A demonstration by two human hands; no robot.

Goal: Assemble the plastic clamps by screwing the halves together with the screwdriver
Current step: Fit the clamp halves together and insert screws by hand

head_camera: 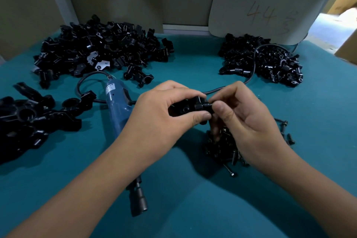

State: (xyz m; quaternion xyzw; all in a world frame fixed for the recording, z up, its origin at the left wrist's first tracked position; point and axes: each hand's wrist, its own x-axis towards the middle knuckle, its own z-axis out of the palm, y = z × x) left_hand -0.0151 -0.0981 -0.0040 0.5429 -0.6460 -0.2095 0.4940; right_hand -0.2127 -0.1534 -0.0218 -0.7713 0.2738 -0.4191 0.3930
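While assembled clamps (29,120) are crowding the table's (193,208) left edge, a big pile of loose halves (100,50) is sitting far left by the wall. The blue electric screwdriver (117,110) is lying on the cloth, long axis running near-to-far, bit end pointing toward the person, partly under the left forearm. The left hand (162,118) is gripping a black clamp (190,108) above table centre, its long axis lying left-right. The right hand (245,120) is pinching the clamp's right end. Screws (226,149) are lying under the right hand; a smaller pile of parts (266,60) is sitting far right; open cloth is showing near the front edge.
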